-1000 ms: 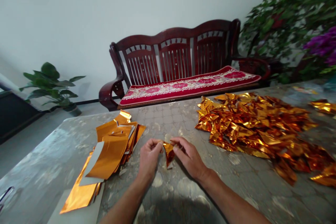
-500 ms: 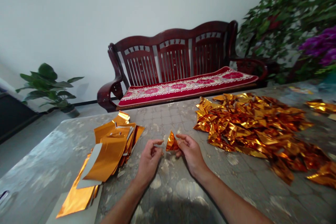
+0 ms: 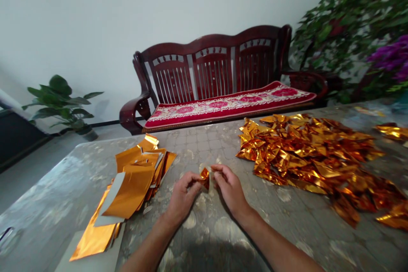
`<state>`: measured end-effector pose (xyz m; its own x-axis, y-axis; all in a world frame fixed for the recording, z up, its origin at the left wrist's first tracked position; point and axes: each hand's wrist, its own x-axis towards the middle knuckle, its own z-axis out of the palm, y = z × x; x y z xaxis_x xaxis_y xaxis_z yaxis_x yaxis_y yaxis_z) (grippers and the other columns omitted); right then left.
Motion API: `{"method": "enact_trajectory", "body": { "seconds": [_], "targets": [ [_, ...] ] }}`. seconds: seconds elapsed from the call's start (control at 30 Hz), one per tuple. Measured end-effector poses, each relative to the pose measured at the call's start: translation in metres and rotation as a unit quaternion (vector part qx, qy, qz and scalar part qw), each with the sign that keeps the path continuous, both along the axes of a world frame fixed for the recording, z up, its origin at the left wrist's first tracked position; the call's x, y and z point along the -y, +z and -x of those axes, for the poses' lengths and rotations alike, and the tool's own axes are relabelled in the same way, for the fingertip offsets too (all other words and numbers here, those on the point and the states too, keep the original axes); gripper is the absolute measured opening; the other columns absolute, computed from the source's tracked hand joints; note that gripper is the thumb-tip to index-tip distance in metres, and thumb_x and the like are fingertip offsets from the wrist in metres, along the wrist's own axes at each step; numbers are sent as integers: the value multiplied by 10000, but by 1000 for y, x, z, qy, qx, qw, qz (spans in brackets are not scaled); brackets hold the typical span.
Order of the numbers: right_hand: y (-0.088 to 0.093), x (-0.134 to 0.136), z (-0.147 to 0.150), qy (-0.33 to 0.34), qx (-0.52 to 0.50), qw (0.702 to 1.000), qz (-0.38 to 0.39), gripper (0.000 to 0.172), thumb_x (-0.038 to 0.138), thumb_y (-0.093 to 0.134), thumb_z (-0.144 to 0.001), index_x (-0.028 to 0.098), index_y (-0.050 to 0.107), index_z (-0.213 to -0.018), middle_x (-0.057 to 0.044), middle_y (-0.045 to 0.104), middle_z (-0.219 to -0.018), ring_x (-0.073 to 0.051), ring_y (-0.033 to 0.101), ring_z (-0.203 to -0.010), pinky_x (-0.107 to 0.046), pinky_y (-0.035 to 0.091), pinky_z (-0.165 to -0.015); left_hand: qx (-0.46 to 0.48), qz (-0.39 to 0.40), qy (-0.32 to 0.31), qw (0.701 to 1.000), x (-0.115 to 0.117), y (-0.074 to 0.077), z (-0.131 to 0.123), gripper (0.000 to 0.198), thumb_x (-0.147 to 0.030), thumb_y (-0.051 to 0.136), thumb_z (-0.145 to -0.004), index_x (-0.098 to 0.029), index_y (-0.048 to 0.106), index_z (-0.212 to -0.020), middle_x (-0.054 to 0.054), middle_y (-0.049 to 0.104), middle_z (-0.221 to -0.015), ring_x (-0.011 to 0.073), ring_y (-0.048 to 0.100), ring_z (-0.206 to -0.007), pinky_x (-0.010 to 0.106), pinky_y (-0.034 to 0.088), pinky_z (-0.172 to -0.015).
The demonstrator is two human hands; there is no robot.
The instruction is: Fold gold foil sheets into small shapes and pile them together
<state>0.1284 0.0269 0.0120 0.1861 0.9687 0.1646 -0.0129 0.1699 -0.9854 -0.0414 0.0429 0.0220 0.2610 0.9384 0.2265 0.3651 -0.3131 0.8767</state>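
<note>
A small folded piece of gold foil paper (image 3: 205, 179) is pinched between the thumb and fingers of my left hand (image 3: 185, 193), just above the table. Close beside it on the right is my right hand (image 3: 232, 187), its fingers bent and apart, with a narrow gap to the foil piece. On the left lies a loose stack of flat gold foil sheets (image 3: 129, 191), some showing their grey backs. To the right spreads a large heap of folded gold foil pieces (image 3: 302, 148).
The patterned grey tablecloth (image 3: 204, 142) covers the table. Beyond its far edge stands a dark red wooden bench (image 3: 210, 46) with a red floral cushion (image 3: 223, 104). A potted plant (image 3: 63, 102) is at the left, leafy greenery (image 3: 338, 38) at the right.
The folded foil piece has passed from my right hand's fingers to my left hand's and is turned differently. My right fingers have come off it. The view has shifted slightly.
</note>
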Motion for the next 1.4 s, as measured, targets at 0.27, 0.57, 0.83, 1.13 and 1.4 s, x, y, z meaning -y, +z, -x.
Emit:
{"method": "enact_trajectory", "body": {
  "seconds": [0.27, 0.57, 0.83, 1.13, 1.4],
  "targets": [
    [19, 7, -10, -9, 310, 924, -223, 104, 273, 628, -879, 234, 692, -952, -53, 669, -955, -220, 574, -938, -388, 452, -848, -120, -84, -47, 988, -2, 18, 4, 148, -263, 544, -903, -218, 679, -863, 10, 679, -835, 165, 622, -812, 273, 460, -757],
    [15, 3, -7, -32, 305, 930, -205, 76, 174, 659, -828, 239, 688, -800, -26, 650, -849, -204, 563, -870, -361, 442, -800, -50, -44, 7, 998, 2, 9, -1, 188, -279, 578, -896, -196, 613, -1061, 8, 699, -839, 155, 656, -784, 271, 503, -743],
    [8, 0, 0, -66, 200, 962, -172, 85, 218, 665, -816, 235, 699, -740, -21, 656, -778, -195, 592, -816, -336, 470, -758, -72, -130, 83, 985, 14, 1, -13, 160, -337, 604, -896, -212, 694, -938, 22, 730, -852, 165, 673, -785, 282, 516, -761],
    [9, 4, 4, -26, 135, 978, -156, 107, 176, 653, -812, 221, 709, -732, -25, 668, -777, -183, 620, -799, -315, 488, -750, -186, -284, 90, 936, 14, 5, -9, 124, -269, 567, -939, -228, 677, -900, 25, 729, -818, 175, 648, -791, 298, 442, -778],
    [14, 9, 0, -60, 298, 924, -233, 55, 181, 619, -874, 218, 653, -896, -44, 652, -875, -196, 577, -863, -346, 451, -795, -322, -364, 49, 873, 14, 18, -9, 127, -174, 518, -940, -191, 624, -872, 52, 664, -825, 214, 583, -820, 337, 385, -785]
  ]
}}
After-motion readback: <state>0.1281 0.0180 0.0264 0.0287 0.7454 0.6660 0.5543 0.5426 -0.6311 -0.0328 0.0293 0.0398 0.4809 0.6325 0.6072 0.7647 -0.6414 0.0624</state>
